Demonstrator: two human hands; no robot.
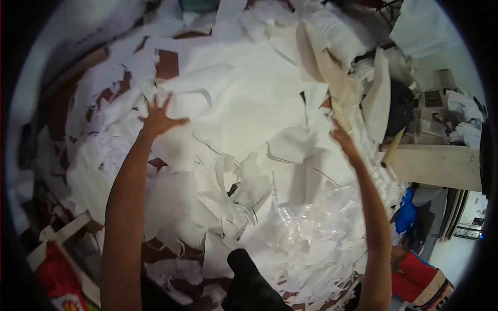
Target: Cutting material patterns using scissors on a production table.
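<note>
My left hand (162, 118) is spread over the left part of a heap of white paper scraps, fingers apart and nothing in them. Close beside it lies a curled white sheet (189, 98). Across the heap, my right hand (341, 137) is at the right edge of a large white sheet (244, 98), near a small upright paper piece (314, 95). Its fingers show only edge-on, so their grip is unclear. Between my arms are torn, folded scraps (249, 192) and a crumpled clear plastic sheet (316, 220).
Brown floor (167, 65) shows through gaps at the left. At right are a black bag (399, 109), a cardboard tube (392, 149), a pale wooden board (436, 166) and a blue bag (407, 210). Red bags (57, 274) lie lower left. My dark-clad foot or leg (249, 280) is at bottom centre.
</note>
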